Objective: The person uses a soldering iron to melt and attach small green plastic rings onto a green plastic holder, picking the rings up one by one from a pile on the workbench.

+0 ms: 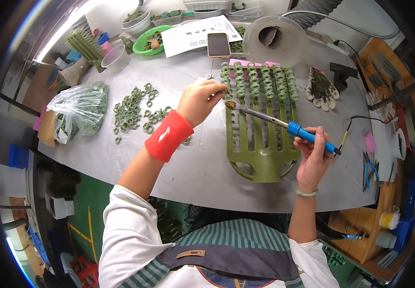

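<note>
My left hand [201, 102] is closed in a pinch at the left edge of a green comb-like rack [261, 161], with a small green ring mostly hidden at its fingertips. My right hand [312, 156] grips the blue handle of a soldering iron [268, 118]. The iron's brownish tip [231, 104] points left, just below my left fingertips. Rows of green rings [268, 81] line the upper parts of the rack's bars. Loose green rings [128, 110] lie in a heap on the grey table, left of my left hand.
A clear plastic bag [83, 108] of green pieces lies at the left. Toward the back are a green basket [142, 41], a paper sheet [181, 38], a phone [218, 45] and a round suction hood [277, 41]. A stained glove [321, 89] and blue-handled pliers [369, 169] are at the right.
</note>
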Motion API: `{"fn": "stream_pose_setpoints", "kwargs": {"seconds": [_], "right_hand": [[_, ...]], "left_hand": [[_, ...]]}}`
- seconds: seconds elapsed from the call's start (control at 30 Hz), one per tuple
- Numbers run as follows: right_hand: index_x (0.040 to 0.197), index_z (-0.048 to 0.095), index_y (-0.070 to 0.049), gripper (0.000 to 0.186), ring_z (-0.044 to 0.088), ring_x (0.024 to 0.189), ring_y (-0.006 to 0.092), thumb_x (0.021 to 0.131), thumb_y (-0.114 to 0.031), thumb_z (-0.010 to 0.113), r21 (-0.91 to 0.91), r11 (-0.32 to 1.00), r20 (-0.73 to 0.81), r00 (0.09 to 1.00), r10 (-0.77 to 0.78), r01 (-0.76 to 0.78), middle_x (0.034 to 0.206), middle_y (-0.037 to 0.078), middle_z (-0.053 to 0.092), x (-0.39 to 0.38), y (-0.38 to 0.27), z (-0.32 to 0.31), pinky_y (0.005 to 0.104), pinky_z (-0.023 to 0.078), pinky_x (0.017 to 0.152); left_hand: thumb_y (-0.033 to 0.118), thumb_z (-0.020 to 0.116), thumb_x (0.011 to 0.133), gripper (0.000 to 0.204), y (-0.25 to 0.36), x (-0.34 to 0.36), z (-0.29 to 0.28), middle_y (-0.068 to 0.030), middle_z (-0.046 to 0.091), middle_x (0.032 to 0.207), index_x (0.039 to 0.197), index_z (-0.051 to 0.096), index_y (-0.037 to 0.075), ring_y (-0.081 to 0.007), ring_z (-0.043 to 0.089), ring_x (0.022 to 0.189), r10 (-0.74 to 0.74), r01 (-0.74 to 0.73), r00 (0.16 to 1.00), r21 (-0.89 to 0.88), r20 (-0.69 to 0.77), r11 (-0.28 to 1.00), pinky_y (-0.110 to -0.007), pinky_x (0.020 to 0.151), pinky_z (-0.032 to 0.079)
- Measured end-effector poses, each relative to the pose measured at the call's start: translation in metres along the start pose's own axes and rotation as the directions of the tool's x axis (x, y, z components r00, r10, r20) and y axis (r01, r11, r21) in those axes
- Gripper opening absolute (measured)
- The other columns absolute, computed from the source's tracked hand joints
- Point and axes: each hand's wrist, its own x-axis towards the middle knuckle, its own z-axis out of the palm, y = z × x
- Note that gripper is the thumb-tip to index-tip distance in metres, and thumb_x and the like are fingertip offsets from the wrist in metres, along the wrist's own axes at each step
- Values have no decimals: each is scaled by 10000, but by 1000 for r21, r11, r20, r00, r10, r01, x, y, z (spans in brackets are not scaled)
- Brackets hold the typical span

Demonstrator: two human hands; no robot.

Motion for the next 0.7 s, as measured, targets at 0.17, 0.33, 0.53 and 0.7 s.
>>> {"fn": "stream_pose_setpoints", "kwargs": {"seconds": [0.17, 0.33, 0.53, 0.7], "right_hand": [[892, 623, 58, 280, 669, 635, 170, 967, -206, 566, 38, 999, -32, 999, 11, -10, 768, 108, 647, 4, 11, 7, 280, 601, 599], [889, 623, 61, 289, 669, 638, 171, 966, -212, 568, 33, 999, -10, 999, 40, -40, 783, 111, 650, 3, 12, 11, 289, 599, 605], [873, 626, 48, 288, 655, 611, 155, 974, -209, 546, -20, 999, -21, 999, 26, -27, 753, 93, 646, 0, -10, -6, 265, 580, 567], [862, 606, 34, 309, 642, 589, 149, 983, -239, 528, -38, 998, 7, 999, 46, -46, 755, 89, 635, -6, -18, -5, 255, 556, 550]], "left_hand": [[141, 726, 785, 156, -4, 14, 14, 2, 698, 816, 942, 720, 139, -227, 604, 871, 295, -263, 955, 358, -37, 896, -342, 748, 518], [153, 726, 786, 154, -10, 13, 17, 12, 696, 816, 940, 718, 151, -218, 606, 856, 292, -268, 956, 399, 0, 877, -335, 724, 517], [186, 729, 805, 183, -13, 13, 13, -9, 700, 846, 980, 707, 138, -215, 611, 826, 326, -294, 944, 319, -53, 901, -323, 722, 517], [213, 658, 902, 190, -67, -2, -50, -87, 715, 925, 1032, 682, 77, -200, 692, 776, -235, 275, 952, 211, -197, 938, -302, 723, 533]]}}
